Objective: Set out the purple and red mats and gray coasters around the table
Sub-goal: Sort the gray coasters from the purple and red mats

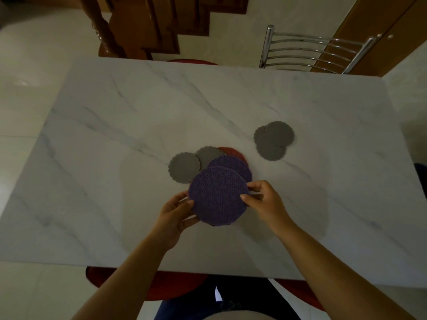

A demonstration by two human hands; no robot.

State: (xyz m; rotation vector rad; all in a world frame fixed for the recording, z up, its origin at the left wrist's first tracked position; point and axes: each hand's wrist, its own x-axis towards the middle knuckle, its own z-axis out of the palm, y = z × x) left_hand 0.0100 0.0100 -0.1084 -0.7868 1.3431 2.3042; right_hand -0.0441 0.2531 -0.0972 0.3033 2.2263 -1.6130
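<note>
A round purple mat (218, 196) with a flower pattern is held a little above the marble table (115, 125). My left hand (176, 214) grips its left edge and my right hand (263, 199) pinches its right edge. Behind it lies a second purple mat (235, 163) on top of a red mat (232, 151), of which only the far rim shows. Two gray scalloped coasters (183, 167) overlap to the left of that pile. A few more gray coasters (273, 139) lie overlapped further right.
A metal-backed chair (314, 49) stands at the far right side of the table. A red seat (191, 62) shows at the far edge and another red seat (168, 287) under the near edge. A wooden staircase (150, 26) is beyond.
</note>
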